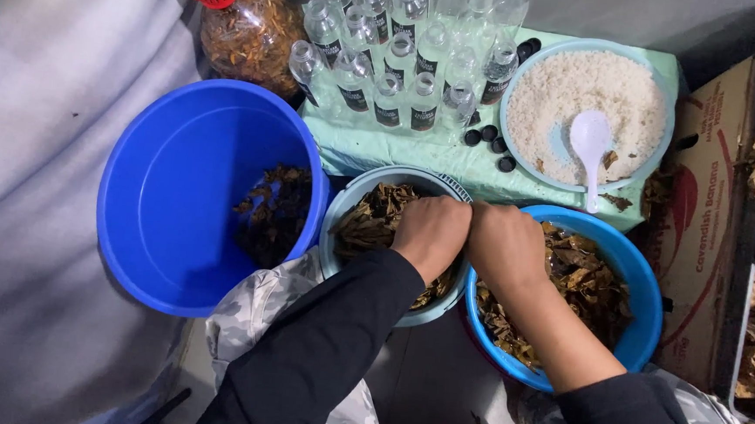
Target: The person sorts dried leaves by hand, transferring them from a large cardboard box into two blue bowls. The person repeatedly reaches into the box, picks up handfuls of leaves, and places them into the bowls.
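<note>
Dark-labelled clear bottles (403,74) at top; printed brown cardboard box (708,232) at right.

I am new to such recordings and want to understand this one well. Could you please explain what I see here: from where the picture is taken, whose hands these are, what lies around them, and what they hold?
There is no machine here. One camera sits on a person's head and looks down, so the two arms in dark sleeves belong to that person.

The left hand and the right hand meet, curled, where two bowls touch: a pale bowl and a blue bowl, both full of dry brown leaves. The fingers are turned down among the leaves, so I cannot tell what exactly they hold.

To the left stands a big blue bucket with a few leaves at its bottom. Behind, on a green cloth, stand many small clear bottles, some black caps, and a dish of white grains with a white spoon. A large bottle of brown pieces stands at the back.
</note>
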